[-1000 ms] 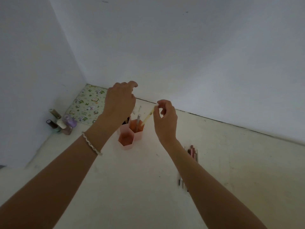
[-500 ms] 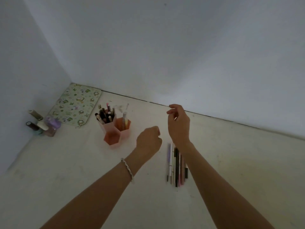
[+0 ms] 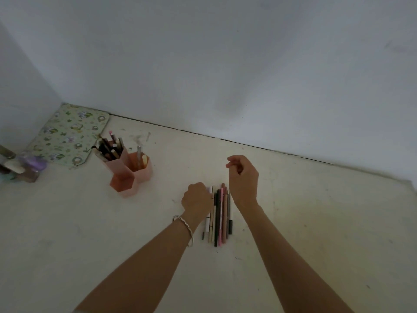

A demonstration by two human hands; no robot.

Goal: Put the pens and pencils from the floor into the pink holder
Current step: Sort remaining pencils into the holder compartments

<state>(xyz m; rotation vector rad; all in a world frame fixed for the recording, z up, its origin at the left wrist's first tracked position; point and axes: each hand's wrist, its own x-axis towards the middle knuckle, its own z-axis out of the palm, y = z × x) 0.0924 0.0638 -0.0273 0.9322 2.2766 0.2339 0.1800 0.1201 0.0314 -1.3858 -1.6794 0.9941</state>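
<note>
While the left hand (image 3: 197,198) rests curled over the top of the loose pens and pencils (image 3: 218,214) lined side by side on the floor (image 3: 316,222), whether it grips 1 cannot be told. Right hand (image 3: 243,177): raised above the row, loosely curled, holding nothing. Pink holder (image 3: 130,175): upright, well left, part-filled with pens.

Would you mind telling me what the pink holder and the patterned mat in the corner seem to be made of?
Pink holder: probably moulded plastic, matte, with crisp hexagonal walls, slightly translucent. Patterned mat: likely fabric or soft vinyl, printed, lying flat with rounded corners; the look leaves it open.
</note>
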